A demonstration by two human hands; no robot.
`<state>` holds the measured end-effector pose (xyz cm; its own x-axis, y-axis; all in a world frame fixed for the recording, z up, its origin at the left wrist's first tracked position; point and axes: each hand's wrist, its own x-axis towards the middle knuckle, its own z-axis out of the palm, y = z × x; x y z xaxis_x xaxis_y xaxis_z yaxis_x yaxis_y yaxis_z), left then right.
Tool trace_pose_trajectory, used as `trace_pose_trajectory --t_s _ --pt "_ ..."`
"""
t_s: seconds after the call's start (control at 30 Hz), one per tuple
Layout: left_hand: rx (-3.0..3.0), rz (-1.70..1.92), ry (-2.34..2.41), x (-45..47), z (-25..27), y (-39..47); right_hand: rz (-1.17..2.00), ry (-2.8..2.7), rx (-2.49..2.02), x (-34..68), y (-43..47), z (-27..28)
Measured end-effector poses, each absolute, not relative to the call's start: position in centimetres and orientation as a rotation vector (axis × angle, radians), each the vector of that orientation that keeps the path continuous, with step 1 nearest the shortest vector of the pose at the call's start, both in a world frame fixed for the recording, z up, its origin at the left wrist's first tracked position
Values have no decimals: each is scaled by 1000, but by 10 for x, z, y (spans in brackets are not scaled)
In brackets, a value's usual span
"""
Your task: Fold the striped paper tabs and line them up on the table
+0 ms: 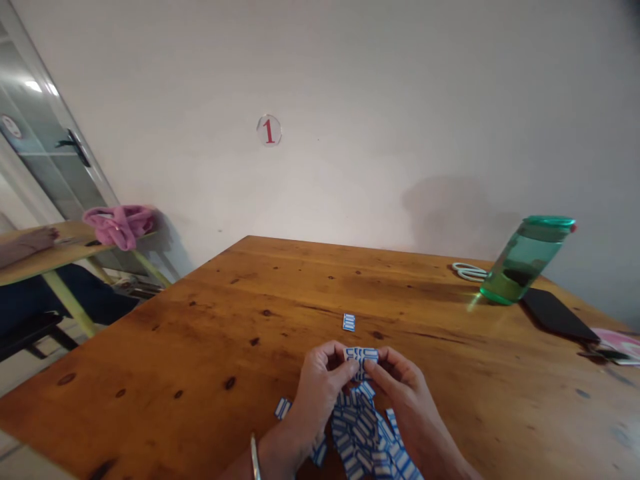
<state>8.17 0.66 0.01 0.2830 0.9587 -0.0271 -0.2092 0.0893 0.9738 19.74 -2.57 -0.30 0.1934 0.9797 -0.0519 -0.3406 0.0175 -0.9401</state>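
Low in the middle of the view, my left hand (320,383) and my right hand (403,390) come together, thumbs in front. Both pinch a small piece of blue-and-white labels (360,357), held upright between them. Whether it is one piece or several side by side I cannot tell. Below and between my wrists lies a loose heap of similar blue-and-white label pieces (363,433), partly hidden by my forearms. One more label piece (349,323) lies flat on the wood just beyond my fingers. Another loose label piece (283,408) rests left of my left wrist.
The wooden table (200,333) reaches to the wall. At its right stand a green bottle (525,263), a white cable (469,271) and a flat black case (557,315). On the left, a person's arm (30,245) and a pink cloth (120,223) rest on another table.
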Motion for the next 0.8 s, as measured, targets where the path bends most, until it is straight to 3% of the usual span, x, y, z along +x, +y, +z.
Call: trace_pose_trajectory --t_s 0.8 --pt "1086 1080 863 82 1 8 1263 -860 -1038 198 -25 -4"
